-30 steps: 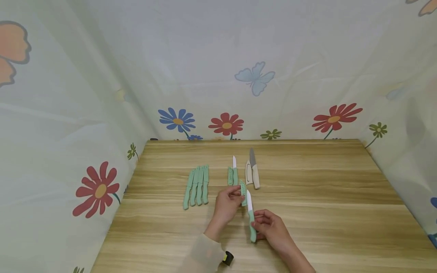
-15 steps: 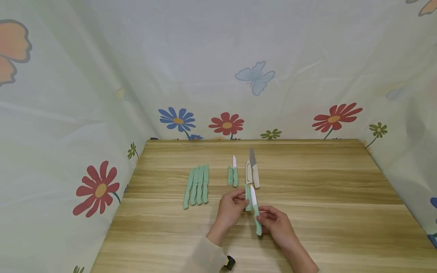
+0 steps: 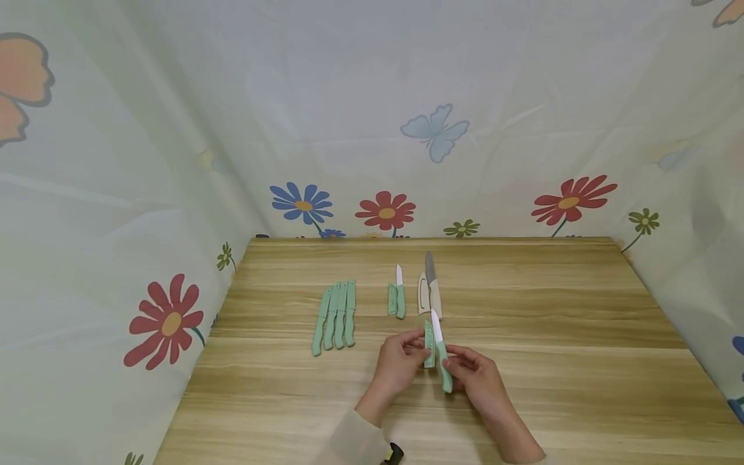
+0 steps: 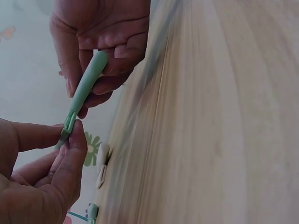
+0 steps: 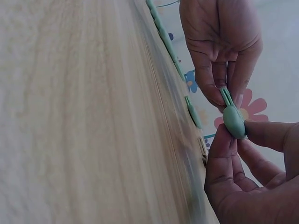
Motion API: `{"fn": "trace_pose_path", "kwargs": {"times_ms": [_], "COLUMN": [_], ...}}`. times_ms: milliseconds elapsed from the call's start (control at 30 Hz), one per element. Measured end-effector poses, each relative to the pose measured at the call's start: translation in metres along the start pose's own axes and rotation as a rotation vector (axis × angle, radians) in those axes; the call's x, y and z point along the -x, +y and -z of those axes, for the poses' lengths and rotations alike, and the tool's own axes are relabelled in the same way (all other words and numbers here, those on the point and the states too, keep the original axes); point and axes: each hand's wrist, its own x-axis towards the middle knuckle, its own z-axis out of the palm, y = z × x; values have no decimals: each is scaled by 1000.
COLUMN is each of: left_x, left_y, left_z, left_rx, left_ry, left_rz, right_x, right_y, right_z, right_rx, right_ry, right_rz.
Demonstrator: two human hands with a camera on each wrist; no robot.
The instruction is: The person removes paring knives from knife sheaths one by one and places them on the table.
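Note:
My left hand [image 3: 398,365] pinches a green knife sheath [image 3: 429,342] between thumb and fingers. Close beside it, my right hand [image 3: 478,381] grips the green handle of a small knife [image 3: 444,368], its white blade bare and pointing away from me. Sheath and knife are held side by side above the table, the sheath to the left. In the left wrist view the knife handle [image 4: 88,79] slants up from the sheath, and the blade is hidden. The right wrist view shows the rounded handle end [image 5: 234,123] between the right thumb and fingers.
On the wooden table [image 3: 552,310], several sheathed green knives [image 3: 336,316] lie in a row at left. Further back are a bare green-handled knife [image 3: 400,300] beside its sheath [image 3: 392,299], and a grey-bladed beige knife [image 3: 434,290] beside a beige sheath [image 3: 423,294].
Both hands have moved rightward with the sheath and knife. The knife has shifted slightly away from me and its tip now overlaps the beige knife's handle in the head view. Both grips stay the same.

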Motion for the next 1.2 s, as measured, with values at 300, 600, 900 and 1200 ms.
{"fn": "trace_pose_path", "kwargs": {"times_ms": [300,600,900,1200], "left_x": [3,5,5,4], "left_y": [0,-1,-5,-8], "left_z": [-6,-12,-17,-21], "left_rx": [14,20,24,104], "left_ry": [3,-20,-35,-87], "left_rz": [0,12,-4,44], "right_x": [-2,-8,-9,-10], "right_y": [-2,0,-2,2], "right_z": [0,2,5,9], "right_rx": [-18,-34,-23,-9], "right_ry": [35,57,64,50], "right_rz": [-5,9,17,8]}}
